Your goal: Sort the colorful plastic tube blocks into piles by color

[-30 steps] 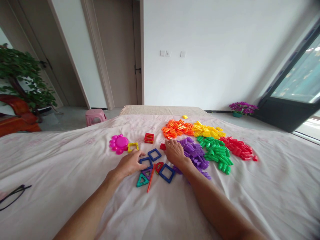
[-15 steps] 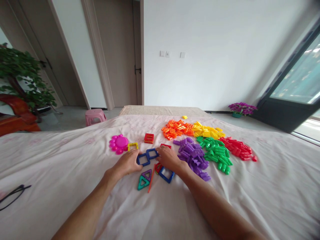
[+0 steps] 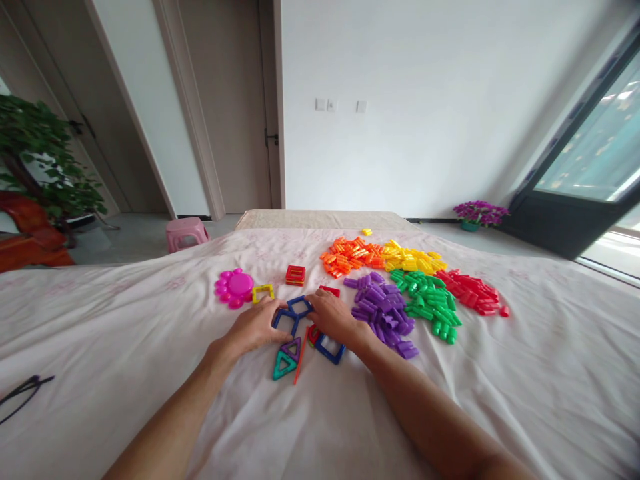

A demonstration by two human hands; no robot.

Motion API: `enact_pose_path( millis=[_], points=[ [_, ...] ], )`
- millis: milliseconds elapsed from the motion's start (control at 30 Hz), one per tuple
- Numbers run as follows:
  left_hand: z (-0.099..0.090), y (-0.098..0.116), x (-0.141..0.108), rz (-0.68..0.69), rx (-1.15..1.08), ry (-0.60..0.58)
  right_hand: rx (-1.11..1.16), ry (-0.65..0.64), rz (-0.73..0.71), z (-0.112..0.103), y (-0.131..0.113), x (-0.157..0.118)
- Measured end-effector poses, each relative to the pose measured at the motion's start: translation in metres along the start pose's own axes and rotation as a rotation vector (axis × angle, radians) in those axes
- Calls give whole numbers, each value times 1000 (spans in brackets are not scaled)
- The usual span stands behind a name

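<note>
One pale cloth carries the toys. Five piles spread toward its far right corner: purple pile, green pile, red pile, orange pile and yellow pile, the last two closest to the far edge. West of the piles, toward the left edge, the left hand grips the near blue square by its left side; the right hand has its fingers closed on the right side of the far blue square. These two squares touch. Glasses lie toward the near left corner, cut off by the view. A pink flower lies beyond the left hand. Beside the right wrist is a third blue square, partly hidden. Nearer the near edge, a teal triangle sits just beside a purple triangle, with an orange stick along their right.
</note>
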State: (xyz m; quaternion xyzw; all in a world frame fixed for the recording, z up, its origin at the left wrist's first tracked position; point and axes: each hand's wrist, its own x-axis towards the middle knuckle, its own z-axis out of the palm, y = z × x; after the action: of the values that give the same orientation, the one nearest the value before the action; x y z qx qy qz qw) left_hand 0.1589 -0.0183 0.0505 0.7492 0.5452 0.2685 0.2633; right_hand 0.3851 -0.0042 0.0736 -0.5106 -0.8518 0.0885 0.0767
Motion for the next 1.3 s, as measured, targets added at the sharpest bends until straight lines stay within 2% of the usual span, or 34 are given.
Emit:
enact_pose_path(
  millis=[333, 700, 867, 1300],
  points=[
    [-9, -9, 4, 129, -44, -44, 8, 8, -3, 3, 0, 0],
    [12, -3, 8, 21, -133, 173, 14, 40, -6, 6, -10, -2],
    [16, -4, 8, 17, -209, 190, 64, 48, -7, 10, -9, -1],
    [17, -11, 14, 156, 82, 144, 197, 131, -252, 25, 2, 3]
  ],
)
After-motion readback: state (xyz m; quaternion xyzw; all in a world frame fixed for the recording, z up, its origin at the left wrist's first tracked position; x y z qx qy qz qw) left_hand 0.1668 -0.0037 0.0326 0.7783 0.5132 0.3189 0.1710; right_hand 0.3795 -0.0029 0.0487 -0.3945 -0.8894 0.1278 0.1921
